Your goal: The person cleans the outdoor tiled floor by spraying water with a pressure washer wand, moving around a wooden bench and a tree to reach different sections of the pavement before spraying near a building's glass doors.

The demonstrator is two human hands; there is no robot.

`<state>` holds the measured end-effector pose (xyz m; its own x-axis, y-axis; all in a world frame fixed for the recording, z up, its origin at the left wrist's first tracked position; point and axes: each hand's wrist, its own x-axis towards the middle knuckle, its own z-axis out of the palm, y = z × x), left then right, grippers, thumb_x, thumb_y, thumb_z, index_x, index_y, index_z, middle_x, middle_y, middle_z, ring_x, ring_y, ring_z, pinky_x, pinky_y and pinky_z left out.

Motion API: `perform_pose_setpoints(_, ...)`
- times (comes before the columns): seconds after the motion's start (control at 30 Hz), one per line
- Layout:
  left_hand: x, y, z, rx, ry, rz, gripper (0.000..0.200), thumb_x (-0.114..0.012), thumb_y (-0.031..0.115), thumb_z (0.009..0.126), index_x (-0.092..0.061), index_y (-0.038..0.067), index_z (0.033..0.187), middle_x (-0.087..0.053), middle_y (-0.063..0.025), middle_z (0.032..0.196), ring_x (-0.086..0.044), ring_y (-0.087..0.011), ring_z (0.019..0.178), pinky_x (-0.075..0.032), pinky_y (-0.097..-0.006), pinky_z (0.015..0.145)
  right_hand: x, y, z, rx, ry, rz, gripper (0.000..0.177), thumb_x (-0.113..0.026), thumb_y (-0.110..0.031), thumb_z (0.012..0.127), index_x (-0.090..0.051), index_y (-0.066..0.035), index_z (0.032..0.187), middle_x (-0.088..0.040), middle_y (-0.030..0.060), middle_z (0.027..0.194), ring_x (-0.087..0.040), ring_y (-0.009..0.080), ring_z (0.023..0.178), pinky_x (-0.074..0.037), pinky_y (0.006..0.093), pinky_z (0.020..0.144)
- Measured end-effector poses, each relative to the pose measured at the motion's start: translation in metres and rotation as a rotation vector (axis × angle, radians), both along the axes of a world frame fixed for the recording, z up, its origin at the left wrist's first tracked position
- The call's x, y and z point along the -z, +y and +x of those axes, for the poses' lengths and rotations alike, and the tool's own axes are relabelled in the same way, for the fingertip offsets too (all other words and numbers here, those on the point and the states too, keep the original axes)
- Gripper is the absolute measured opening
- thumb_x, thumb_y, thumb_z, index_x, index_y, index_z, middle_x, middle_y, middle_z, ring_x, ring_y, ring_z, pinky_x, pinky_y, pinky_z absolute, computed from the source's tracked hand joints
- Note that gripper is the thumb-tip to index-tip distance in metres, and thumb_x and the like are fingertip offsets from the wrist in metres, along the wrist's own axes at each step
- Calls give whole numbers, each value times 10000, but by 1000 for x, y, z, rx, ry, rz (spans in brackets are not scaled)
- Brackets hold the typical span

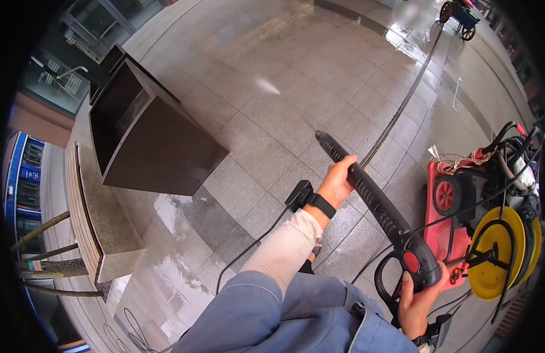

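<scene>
A long black spray lance with a red button near its rear runs diagonally across the view, its nozzle pointing up and left. My left hand is wrapped round the front part of its barrel. At the rear grip, beside the trigger guard, my right hand is closed on the lance. A thin streak of spray shows ahead of the nozzle, over the wet paving. Both wrists carry black straps with small devices, and a cable hangs from the left one.
A dark brown planter box and a curved bench stand at the left. At the right are a red wheeled machine and a yellow hose reel. A hose crosses the ground toward a cart.
</scene>
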<state>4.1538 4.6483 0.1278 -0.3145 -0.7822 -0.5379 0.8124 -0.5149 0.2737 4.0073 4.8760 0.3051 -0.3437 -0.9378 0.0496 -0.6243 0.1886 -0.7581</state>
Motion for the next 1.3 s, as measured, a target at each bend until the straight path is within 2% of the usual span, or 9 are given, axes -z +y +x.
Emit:
perform_pose_setpoints(0.17, 8, 3, -9, -39, -19, 45, 173, -572, 161, 798, -478, 22, 839, -524, -118, 758, -553, -280, 697, -480, -438, 656, -23, -14, -11, 6, -3, 49, 556, -602, -92, 772, -255, 5, 1195, -490, 168, 954, -498, 239, 853, -387, 321, 780)
perform_pose_setpoints(0.3, 0, 32, 20, -114, -144, 263, 156, -546, 179, 817, -488, 35, 830, -531, -100, 762, -544, -255, 720, -473, -449, 676, -24, -27, -32, -92, -86, 134, 551, -607, -113, 771, -265, 4, 1187, -482, 150, 979, -480, 248, 900, -367, 323, 818)
perform_pose_setpoints(0.53, -4, -6, -14, 197, -46, -18, 140, -565, 190, 811, -512, 60, 810, -533, -54, 726, -545, -202, 669, -477, -432, 617, -30, -14, -1, 3, 18, 77, 532, -552, -90, 808, -227, -9, 1222, -429, 150, 1093, -438, 214, 990, -332, 303, 877)
perform_pose_setpoints(0.63, -12, -2, -18, 96, -127, 77, 143, -567, 193, 809, -504, 65, 816, -530, -57, 735, -543, -195, 681, -478, -426, 607, -23, -25, -25, -29, 40, 39, 555, -596, -104, 779, -239, -13, 1194, -480, 150, 982, -491, 217, 868, -374, 318, 816)
perform_pose_setpoints(0.77, -10, 33, 1, -108, -290, 228, 146, -522, 184, 829, -467, 48, 832, -499, -55, 748, -545, -206, 653, -512, -413, 597, -17, -36, -57, -102, -271, 126, 492, -579, -90, 799, -273, -15, 1176, -475, 114, 1025, -460, 178, 928, -361, 270, 838)
perform_pose_setpoints(0.83, -18, 22, -14, -16, -322, 201, 152, -526, 196, 831, -475, 53, 844, -505, -53, 752, -543, -207, 653, -504, -407, 588, -21, -28, -53, -89, -292, 115, 482, -563, -86, 811, -268, -16, 1185, -477, 119, 1027, -460, 185, 941, -350, 281, 856)
perform_pose_setpoints(0.97, -19, -20, -79, 282, -77, -83, 187, -568, 224, 815, -498, 52, 839, -518, -55, 763, -535, -205, 656, -491, -413, 603, -26, 0, -34, 112, 129, -56, 522, -557, -107, 821, -232, 17, 1210, -470, 132, 1031, -459, 199, 942, -336, 302, 868)
perform_pose_setpoints(1.07, -38, -23, -115, 299, -99, -69, 181, -577, 217, 809, -505, 52, 819, -520, -49, 741, -533, -192, 645, -494, -401, 585, -34, 4, -36, 203, 82, -82, 518, -559, -118, 822, -238, 16, 1206, -471, 136, 1027, -456, 204, 943, -334, 306, 868)
perform_pose_setpoints(1.3, 6, 54, -32, 265, -83, 188, 150, -549, 206, 827, -518, 59, 829, -551, -68, 756, -562, -225, 724, -486, -430, 692, -25, 13, -59, 59, -138, 153, 472, -586, -134, 805, -294, 2, 1150, -518, 129, 983, -491, 204, 897, -376, 299, 820)
